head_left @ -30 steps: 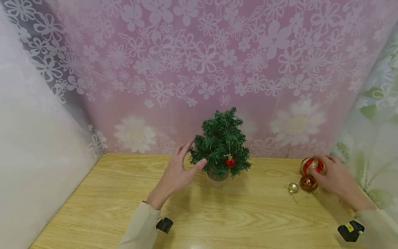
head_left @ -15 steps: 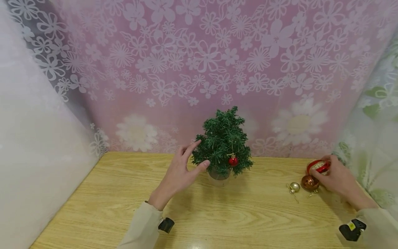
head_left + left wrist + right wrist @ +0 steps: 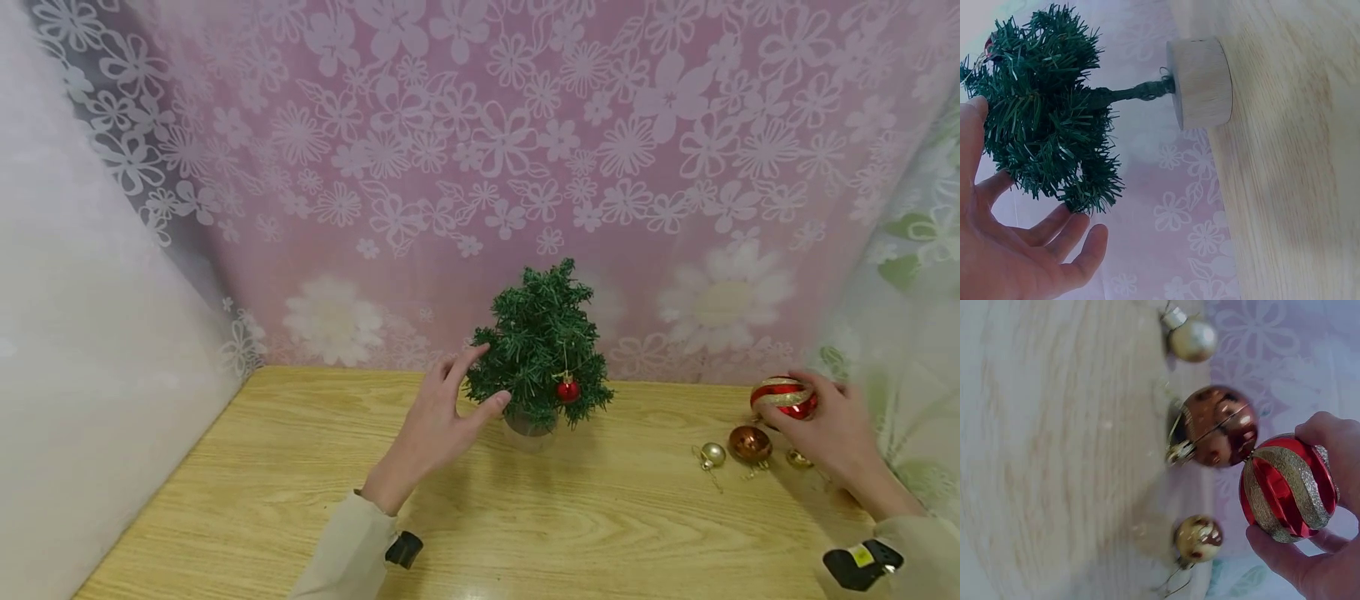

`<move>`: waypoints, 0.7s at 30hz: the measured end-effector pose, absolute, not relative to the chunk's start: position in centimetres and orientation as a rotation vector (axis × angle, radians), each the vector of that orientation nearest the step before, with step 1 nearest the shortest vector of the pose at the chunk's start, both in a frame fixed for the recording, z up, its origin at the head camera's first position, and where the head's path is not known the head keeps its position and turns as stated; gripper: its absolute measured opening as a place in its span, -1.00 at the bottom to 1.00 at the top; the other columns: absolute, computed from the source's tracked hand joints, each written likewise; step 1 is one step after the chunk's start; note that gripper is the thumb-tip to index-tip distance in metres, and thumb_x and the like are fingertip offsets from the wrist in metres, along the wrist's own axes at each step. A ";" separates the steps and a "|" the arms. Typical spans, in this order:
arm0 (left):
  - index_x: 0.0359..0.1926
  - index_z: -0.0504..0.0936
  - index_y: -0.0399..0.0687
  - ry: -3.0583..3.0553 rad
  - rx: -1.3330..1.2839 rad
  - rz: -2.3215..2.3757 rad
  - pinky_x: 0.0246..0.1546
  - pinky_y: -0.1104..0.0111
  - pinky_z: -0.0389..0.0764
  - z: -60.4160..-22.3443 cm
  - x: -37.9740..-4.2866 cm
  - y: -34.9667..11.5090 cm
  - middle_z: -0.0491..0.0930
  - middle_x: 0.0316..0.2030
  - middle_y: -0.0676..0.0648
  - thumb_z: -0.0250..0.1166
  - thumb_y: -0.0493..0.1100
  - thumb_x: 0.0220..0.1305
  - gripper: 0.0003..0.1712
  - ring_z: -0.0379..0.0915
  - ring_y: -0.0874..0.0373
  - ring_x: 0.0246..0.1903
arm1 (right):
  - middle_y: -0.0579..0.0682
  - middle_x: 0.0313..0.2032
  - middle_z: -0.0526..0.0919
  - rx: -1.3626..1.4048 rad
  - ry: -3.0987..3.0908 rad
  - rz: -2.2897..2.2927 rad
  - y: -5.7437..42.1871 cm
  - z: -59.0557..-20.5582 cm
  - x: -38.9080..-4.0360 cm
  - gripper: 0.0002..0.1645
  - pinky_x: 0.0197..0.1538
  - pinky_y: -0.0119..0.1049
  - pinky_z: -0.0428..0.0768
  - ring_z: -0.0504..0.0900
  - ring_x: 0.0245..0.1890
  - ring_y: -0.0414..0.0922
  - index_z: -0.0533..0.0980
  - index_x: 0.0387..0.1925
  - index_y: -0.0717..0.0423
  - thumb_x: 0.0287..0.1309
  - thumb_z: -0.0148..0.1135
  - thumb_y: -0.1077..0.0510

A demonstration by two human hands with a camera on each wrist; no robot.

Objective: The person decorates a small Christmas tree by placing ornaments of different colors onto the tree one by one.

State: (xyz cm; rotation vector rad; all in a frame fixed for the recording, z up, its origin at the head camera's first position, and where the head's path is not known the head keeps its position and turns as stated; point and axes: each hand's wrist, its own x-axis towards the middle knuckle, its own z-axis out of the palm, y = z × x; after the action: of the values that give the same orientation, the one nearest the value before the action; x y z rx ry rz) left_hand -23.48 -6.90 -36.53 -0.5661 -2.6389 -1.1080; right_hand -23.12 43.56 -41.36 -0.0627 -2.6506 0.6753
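My right hand grips a large red bauble with gold glitter stripes between thumb and fingers. In the right wrist view it looks held off the table, near a shiny brown bauble. A pale gold bauble and a smaller shiny gold bauble lie to either side. At the middle of the table stands a small green artificial Christmas tree on a round wooden base. From its front hangs a small red bauble. My left hand, fingers spread and bent slightly, touches the tree's left branches.
The wood-grain table meets a pink flowered curtain at its back edge. A whitish sheet hangs at the left, and a green-patterned one at the right, close to my right hand.
My right hand has shifted slightly right with the striped bauble, which has turned and moved apart from the brown one. The shiny gold bauble now shows beneath the hand. My left hand stays by the tree.
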 end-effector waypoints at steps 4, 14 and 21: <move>0.52 0.20 0.59 -2.619 -0.553 -1.094 0.10 -0.16 0.53 -36.7 -23.3 -6.7 0.35 0.33 -0.10 0.18 0.44 0.35 -0.23 0.38 -0.11 0.25 | 0.51 0.00 0.31 -0.116 -2.643 0.745 42.4 -40.4 -22.5 -0.07 -0.43 -0.31 0.31 0.23 0.02 0.40 0.26 0.35 0.44 0.28 0.36 -0.15; 0.47 0.38 0.33 -2.453 -0.599 -0.825 -0.06 0.10 0.57 -37.4 -23.0 -5.8 0.45 0.11 -0.08 0.21 0.43 0.33 -0.23 0.42 -0.01 0.05 | 0.52 0.20 0.33 -0.142 -2.558 0.872 39.4 -38.6 -20.9 0.00 -0.52 -0.48 0.42 0.46 -0.19 -0.06 0.17 0.38 0.41 0.24 0.40 -0.16; 0.34 0.56 0.25 -2.270 -0.525 -0.684 -0.34 0.23 0.58 -38.1 -22.5 -5.0 0.62 -0.01 -0.06 0.10 0.58 0.28 -0.19 0.55 0.03 -0.17 | 0.39 0.30 0.27 -0.162 -2.492 0.973 37.9 -38.3 -19.9 -0.02 -0.47 -0.57 0.45 0.43 -0.03 0.02 0.14 0.38 0.31 0.22 0.43 -0.12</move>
State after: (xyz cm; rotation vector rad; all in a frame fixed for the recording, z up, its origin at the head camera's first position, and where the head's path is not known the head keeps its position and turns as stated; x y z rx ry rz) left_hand -22.46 -5.00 -38.06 -0.5253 -2.2700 -0.6841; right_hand -19.93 37.89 -38.30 -0.1617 -2.4921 0.9734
